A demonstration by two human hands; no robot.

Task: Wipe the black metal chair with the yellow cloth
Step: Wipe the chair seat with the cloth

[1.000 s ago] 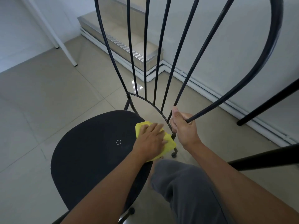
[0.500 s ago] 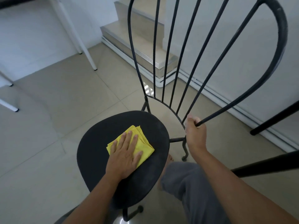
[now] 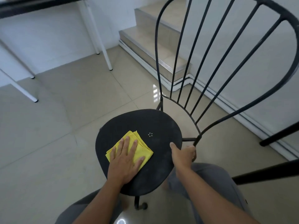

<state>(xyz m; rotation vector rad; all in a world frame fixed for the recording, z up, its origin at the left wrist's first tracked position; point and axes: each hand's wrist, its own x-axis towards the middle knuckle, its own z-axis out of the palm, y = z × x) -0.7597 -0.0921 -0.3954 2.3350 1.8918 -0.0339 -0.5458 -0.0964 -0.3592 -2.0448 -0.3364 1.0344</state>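
Wiping the chair seat (image 3: 155,123) — steadied.
Left hand (image 3: 125,160) spread flat on yellow cloth (image 3: 144,150); right hand (image 3: 183,155) grips frame (image 3: 198,136) — overlap strokes.

Ahead of the left hand (image 3: 124,160), the chair (image 3: 153,123) seat lies bare up to the backrest spindles (image 3: 239,71), narrow gaps between them. The right hand (image 3: 184,155) grips the seat's right rim, black bars (image 3: 267,173) beyond it. Left of both hands, open floor (image 3: 48,143) reaches white table legs (image 3: 103,50).

Evenly lit by soft, cool daylight; white glare patches on glossy floor tiles (image 3: 53,126); faint shadows; slightly soft overall, bowed at edges.
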